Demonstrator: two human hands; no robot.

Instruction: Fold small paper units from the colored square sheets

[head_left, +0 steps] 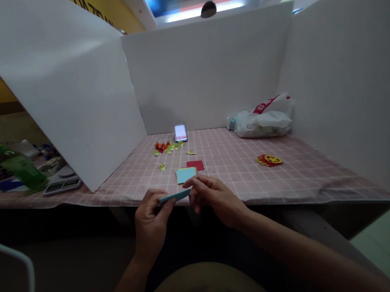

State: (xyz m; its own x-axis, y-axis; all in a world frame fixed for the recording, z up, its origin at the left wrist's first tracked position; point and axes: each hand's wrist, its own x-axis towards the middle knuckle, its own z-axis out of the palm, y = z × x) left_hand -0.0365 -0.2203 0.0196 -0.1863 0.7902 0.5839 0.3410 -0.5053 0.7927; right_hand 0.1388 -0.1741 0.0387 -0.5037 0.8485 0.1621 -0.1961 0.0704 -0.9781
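A folded light-blue paper (174, 197) is held edge-on between both hands, just off the table's front edge. My left hand (152, 219) pinches its left end, fingers curled. My right hand (214, 198) pinches its right end with thumb and fingertips. Just beyond the hands a small stack of coloured paper squares (185, 174) lies on the pink checked tablecloth (227, 160), with a red square (196, 165) behind it. Several small folded paper pieces (167, 146) in orange and yellow-green lie farther back.
A lit phone (180, 132) stands against the white back board. White boards wall in the table on three sides. A white plastic bag (262, 122) lies at back right, a red-and-yellow paper cutout (268, 159) at right. Beyond the left board are a calculator (61, 186) and green packaging (21, 167).
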